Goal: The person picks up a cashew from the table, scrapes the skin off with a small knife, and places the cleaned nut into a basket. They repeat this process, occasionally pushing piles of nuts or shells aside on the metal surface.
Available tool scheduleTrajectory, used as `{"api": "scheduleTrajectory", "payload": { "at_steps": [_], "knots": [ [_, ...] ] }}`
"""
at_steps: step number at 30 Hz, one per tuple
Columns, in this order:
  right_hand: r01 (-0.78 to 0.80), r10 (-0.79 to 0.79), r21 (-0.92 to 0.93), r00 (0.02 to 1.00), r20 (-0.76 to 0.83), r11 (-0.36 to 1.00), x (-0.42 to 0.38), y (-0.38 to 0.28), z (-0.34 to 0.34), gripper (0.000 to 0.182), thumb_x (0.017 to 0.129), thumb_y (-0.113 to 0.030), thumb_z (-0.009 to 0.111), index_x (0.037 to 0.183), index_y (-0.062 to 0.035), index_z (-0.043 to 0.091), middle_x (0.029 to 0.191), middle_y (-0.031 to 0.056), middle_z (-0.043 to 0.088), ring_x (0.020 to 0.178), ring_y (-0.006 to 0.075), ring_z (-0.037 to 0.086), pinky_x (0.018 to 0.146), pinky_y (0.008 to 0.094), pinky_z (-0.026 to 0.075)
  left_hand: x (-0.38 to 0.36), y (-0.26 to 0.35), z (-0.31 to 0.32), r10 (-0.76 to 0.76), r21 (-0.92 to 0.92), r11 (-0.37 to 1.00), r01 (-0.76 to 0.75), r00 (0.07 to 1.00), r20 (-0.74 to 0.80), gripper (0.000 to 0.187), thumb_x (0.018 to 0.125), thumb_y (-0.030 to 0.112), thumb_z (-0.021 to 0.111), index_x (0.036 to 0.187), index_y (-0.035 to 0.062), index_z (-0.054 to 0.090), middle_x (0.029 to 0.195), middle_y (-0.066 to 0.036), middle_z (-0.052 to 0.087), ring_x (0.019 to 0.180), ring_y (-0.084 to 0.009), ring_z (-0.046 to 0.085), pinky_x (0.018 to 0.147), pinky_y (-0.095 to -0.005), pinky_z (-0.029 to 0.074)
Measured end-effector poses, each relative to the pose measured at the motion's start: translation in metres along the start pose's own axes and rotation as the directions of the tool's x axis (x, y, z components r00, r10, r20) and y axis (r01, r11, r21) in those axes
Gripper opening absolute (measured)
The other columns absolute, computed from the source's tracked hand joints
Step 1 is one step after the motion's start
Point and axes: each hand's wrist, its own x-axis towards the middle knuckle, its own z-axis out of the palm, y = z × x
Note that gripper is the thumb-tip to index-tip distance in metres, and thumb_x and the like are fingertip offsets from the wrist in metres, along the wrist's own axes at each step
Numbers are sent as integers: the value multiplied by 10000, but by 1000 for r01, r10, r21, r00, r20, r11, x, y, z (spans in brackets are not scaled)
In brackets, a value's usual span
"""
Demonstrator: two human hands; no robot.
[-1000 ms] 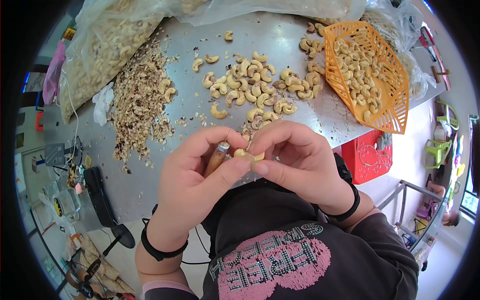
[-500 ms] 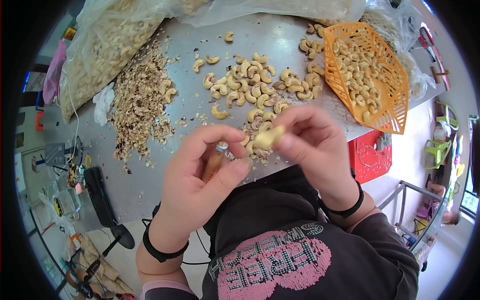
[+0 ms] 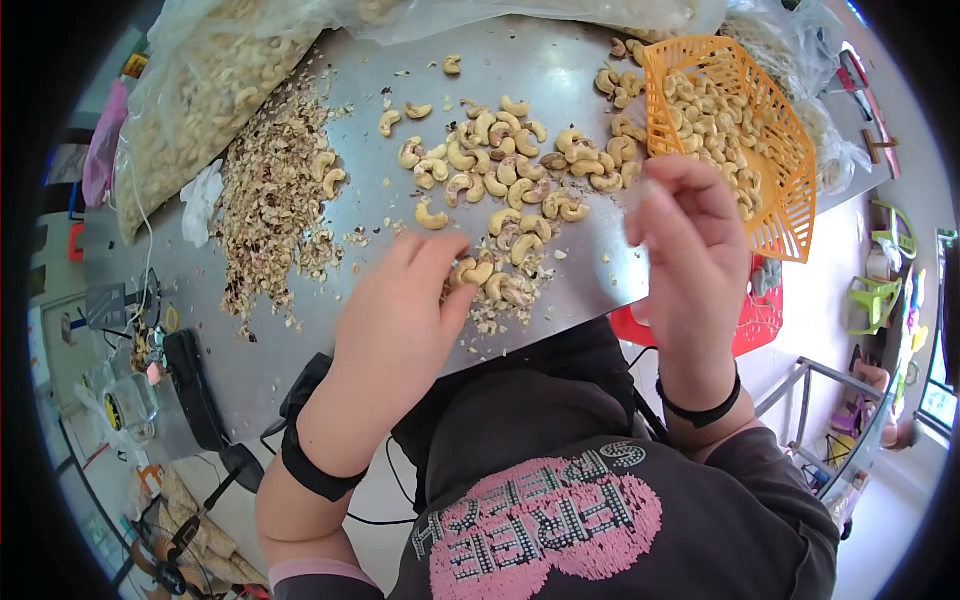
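Cashews (image 3: 480, 150) lie in a loose pile on the metal table, with a smaller heap (image 3: 510, 275) nearer the front edge. My left hand (image 3: 405, 305) is palm down at the left side of that smaller heap, thumb and fingers bent around its edge; what it holds, if anything, is hidden. My right hand (image 3: 695, 235) is raised just left of and in front of the orange basket (image 3: 805, 185), its fingers curled and blurred. No cashew can be made out in it. The basket holds many cashews.
A mound of skin flakes and broken bits (image 3: 275, 190) lies on the metal table (image 3: 370, 65) at the left. Large clear bags of cashews (image 3: 215, 90) stand along the back. A red stool (image 3: 755, 310) is below the right edge. A black case (image 3: 190, 390) sits at the left.
My right hand has moved right and up toward the basket, and the cashew it held no longer shows. My left hand has turned palm down over the small heap; its tool is out of sight.
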Motion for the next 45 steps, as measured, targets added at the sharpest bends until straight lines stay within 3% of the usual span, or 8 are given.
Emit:
{"api": "scheduleTrajectory", "payload": {
  "at_steps": [6, 12, 15, 18, 20, 26, 40, 45],
  "knots": [
    [-246, 237, 28, 953, 188, 969, -11, 5, 12, 170, 770, -33, 582, 923, -16, 510, 791, -15, 507, 723, 33, 459, 655, 160, 374, 0, -5, 1, -76, 87, 994, 68, 993, 92, 253, 716, 74, 565, 953, 59, 477, 861, -119, 488, 739, -304, 529, 610, -370, 434],
    [-417, 369, 86, 869, 331, 905, -18, 15, 20, 147, 775, -43, 579, 905, -29, 513, 795, -19, 511, 693, 22, 460, 608, 152, 371, 0, -15, 4, -156, -116, 981, 155, 988, 6, 257, 706, 33, 541, 951, 45, 463, 866, -141, 518, 760, -312, 529, 632, -360, 433],
    [-449, 415, 14, 838, 354, 894, -20, 17, 23, 138, 778, -50, 575, 900, -32, 512, 797, -23, 508, 681, 13, 457, 592, 149, 367, -1, -18, 3, -166, -52, 984, 169, 985, 55, 283, 730, 3, 529, 1000, 22, 448, 922, -126, 534, 797, -178, 541, 671, -266, 430],
    [-444, 415, 6, 841, 347, 896, -23, 22, 25, 175, 774, -59, 579, 929, -31, 501, 784, -23, 495, 654, 13, 441, 585, 152, 366, -2, -13, 1, -230, -277, 934, 227, 973, 23, 247, 718, 19, 526, 949, 35, 440, 812, -120, 538, 678, -235, 546, 596, -299, 433],
    [-418, 409, -51, 847, 339, 907, -27, 27, 28, 201, 771, -59, 580, 950, -30, 493, 775, -21, 486, 645, 18, 433, 581, 155, 368, -4, -10, 0, -259, -470, 848, 247, 965, 40, 232, 724, 19, 530, 937, 41, 440, 794, -87, 530, 635, -155, 529, 569, -261, 426],
    [-381, 378, -63, 857, 349, 922, -34, 35, 39, 260, 772, -60, 575, 1009, -29, 472, 770, -9, 468, 646, 40, 421, 580, 171, 371, -10, 5, 2, -177, -480, 872, 96, 976, -127, 231, 723, 15, 545, 923, 52, 435, 780, -71, 520, 601, -114, 507, 544, -244, 420],
    [-295, 247, 90, 904, 348, 951, -27, 39, 42, 248, 779, -29, 559, 1019, -32, 497, 900, 23, 458, 740, 58, 440, 664, 182, 384, -8, 6, -4, -180, -680, 730, 71, 979, -91, 218, 790, 11, 513, 998, 35, 453, 865, -38, 504, 696, -63, 475, 612, -189, 392],
    [-11, 102, -252, 931, 350, 968, -25, 40, 37, 231, 759, -105, 604, 975, -51, 542, 1024, 62, 411, 744, 81, 458, 666, 181, 387, -9, 5, 1, -165, -590, 807, 24, 968, -186, 228, 762, 30, 564, 966, 42, 462, 824, -26, 511, 668, -56, 467, 581, -184, 390]
  ]
}}
